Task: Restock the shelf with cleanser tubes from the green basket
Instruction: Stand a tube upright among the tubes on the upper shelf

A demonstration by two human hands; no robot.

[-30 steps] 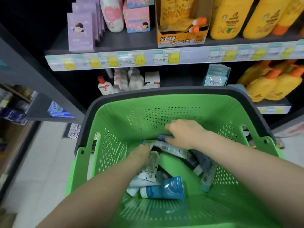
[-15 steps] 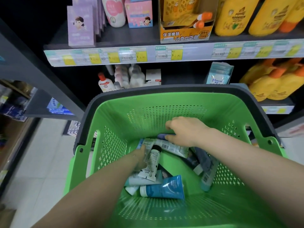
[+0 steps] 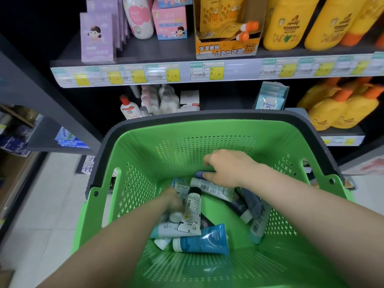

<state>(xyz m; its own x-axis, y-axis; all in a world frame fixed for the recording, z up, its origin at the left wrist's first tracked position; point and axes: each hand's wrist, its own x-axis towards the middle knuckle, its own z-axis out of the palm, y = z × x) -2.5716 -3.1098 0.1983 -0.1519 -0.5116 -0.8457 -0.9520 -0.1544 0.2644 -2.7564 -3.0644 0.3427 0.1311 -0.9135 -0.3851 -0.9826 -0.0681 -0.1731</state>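
On the left is a pale floor (image 3: 41,204). The shelf (image 3: 145,56) stands behind the basket. At its left end are purple boxes (image 3: 97,38), with a pink bottle (image 3: 138,17) just beside them. On the shelf below stands a small red-cap bottle (image 3: 127,109).

The green basket (image 3: 187,142) is in front of the shelf, and both arms reach down into it. The tubes lie in a loose heap on the basket floor, from the middle to the right wall. None of them is on the shelf.

The left hand (image 3: 171,201) is down in the left side of the heap. It is blurred and its fingers are hidden, so I cannot tell how its grip is. Just beside it lies a white tube (image 3: 192,213) with a black cap, pointing at the far wall. A blue tube (image 3: 203,239) lies across the near edge of the heap.

The right hand (image 3: 228,168) is near the far wall. Its grip is curled round the end of a dark tube (image 3: 199,174). A long tube (image 3: 214,189) lies just under that hand. A grey tube (image 3: 258,223) leans on the right wall.

Up on the shelf, an orange box (image 3: 226,48) stands in the middle, and big yellow bottles (image 3: 284,21) fill the right end.
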